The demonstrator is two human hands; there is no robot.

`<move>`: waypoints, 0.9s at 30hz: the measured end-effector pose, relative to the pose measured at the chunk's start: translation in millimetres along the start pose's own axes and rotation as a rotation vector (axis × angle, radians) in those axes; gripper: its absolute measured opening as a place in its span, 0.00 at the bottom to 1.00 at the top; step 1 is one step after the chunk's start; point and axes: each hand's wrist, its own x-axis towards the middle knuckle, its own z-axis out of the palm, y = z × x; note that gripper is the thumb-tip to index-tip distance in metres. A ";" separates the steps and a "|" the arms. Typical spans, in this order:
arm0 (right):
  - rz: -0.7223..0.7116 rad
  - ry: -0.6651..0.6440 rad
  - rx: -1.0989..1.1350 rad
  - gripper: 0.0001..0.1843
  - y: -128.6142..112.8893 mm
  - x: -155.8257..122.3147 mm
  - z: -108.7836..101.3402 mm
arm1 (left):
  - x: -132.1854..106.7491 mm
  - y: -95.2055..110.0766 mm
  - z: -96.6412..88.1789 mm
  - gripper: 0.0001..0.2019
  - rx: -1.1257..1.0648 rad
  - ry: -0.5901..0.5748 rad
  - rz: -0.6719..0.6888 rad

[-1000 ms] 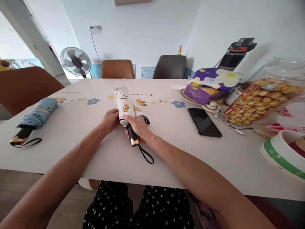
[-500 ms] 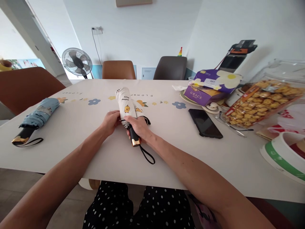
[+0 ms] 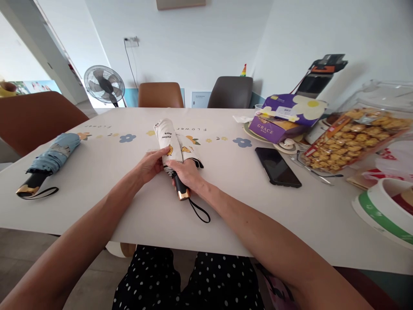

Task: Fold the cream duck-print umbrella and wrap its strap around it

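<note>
A white folding umbrella (image 3: pixel 166 133) with yellow duck prints lies folded over the table in front of me, its black and gold handle toward me and a black wrist loop beside it. My left hand (image 3: pixel 151 165) grips the rolled fabric from the left, thumb on top over the duck print. From the right, my right hand (image 3: pixel 187 172) is closed around the lower fabric and the top of the handle, and a loose flap of cloth sticks out above it. Its fingers are mostly hidden beneath. Far to the left rests a blue folded umbrella (image 3: pixel 55 155), touched by neither hand.
On the white table (image 3: pixel 232 215), a black phone (image 3: pixel 278 167) lies right of my hands, with glasses (image 3: pixel 312 170) beside it. Farther right are a purple box (image 3: pixel 274 129), a jar of snacks (image 3: pixel 358 133) and a green-white tub (image 3: pixel 377 211). Chairs and a fan (image 3: pixel 104 85) stand beyond.
My left hand has moved up and onto the umbrella's fabric, its thumb now lying over the duck print. The right hand keeps nearly the same hold. The umbrella's upper end has shifted slightly left.
</note>
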 end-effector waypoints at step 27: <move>0.099 0.000 0.099 0.12 1.3 3.5 -4.1 | -0.7 -0.2 -1.2 0.23 0.655 0.277 0.202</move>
